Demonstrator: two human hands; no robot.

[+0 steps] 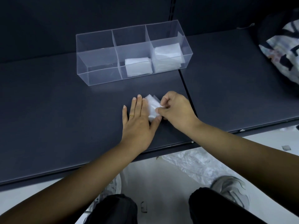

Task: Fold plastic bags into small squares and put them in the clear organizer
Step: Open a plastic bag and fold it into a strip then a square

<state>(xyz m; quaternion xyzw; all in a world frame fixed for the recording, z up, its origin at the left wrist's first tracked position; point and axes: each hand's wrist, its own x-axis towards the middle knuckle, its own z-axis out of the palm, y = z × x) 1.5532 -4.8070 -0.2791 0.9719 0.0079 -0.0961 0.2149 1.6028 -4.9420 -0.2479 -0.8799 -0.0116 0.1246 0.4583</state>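
— What fills the frame?
— A dark shelf (64,110), with the clear organizer (97,75) standing toward its back.
— What's in it?
— One stack of folded squares (138,67) in the middle compartment, a taller stack (168,57) in the right one.
— And your hands?
— My left hand (137,122) lies flat, fingers straight, pressing the left edge of a partly folded plastic bag (152,107) on the shelf, in front of the organizer and apart from it. My right hand (176,109) pinches the bag's right edge between thumb and fingertips.
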